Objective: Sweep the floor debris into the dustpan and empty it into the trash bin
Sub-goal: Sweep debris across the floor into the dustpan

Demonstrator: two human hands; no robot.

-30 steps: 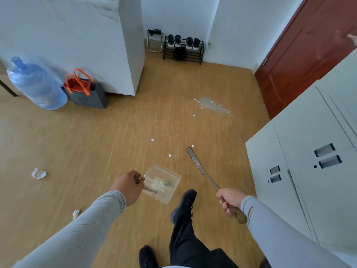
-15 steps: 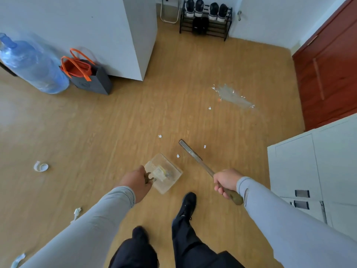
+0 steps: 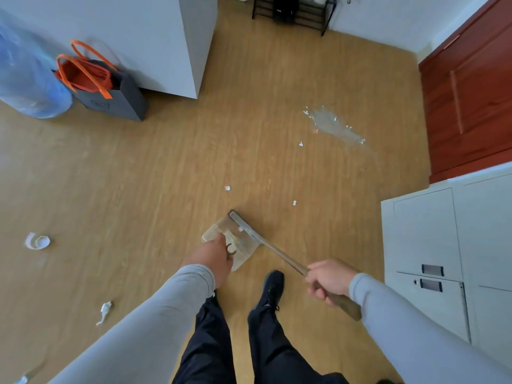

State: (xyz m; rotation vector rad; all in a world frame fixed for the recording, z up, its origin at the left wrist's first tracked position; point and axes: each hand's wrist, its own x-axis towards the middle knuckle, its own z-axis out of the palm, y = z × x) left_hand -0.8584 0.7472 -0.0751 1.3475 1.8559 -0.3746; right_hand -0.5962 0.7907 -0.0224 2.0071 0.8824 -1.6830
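Nearest: our left hand (image 3: 214,254) is closed on the handle of the clear dustpan (image 3: 232,242), held low at the floor; our right hand (image 3: 329,279) is wrapped round the wooden grip of the brush (image 3: 273,249), whose long axis runs up-left so its head lies along the pan's far-right rim. Beyond that rim, 2 paper scraps (image 3: 227,188) lie apart on the wood-look floor (image 3: 166,167); farther right, a pale debris patch (image 3: 333,126) near the red door (image 3: 468,87). No trash bin shows.

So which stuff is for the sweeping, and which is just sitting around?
For the sweeping:
- clear dustpan, in the left hand
- brush, in the right hand
- paper scraps
- dusty patch

Just sitting around:
- water jug
- grey bag
- shoe rack
- grey cabinet
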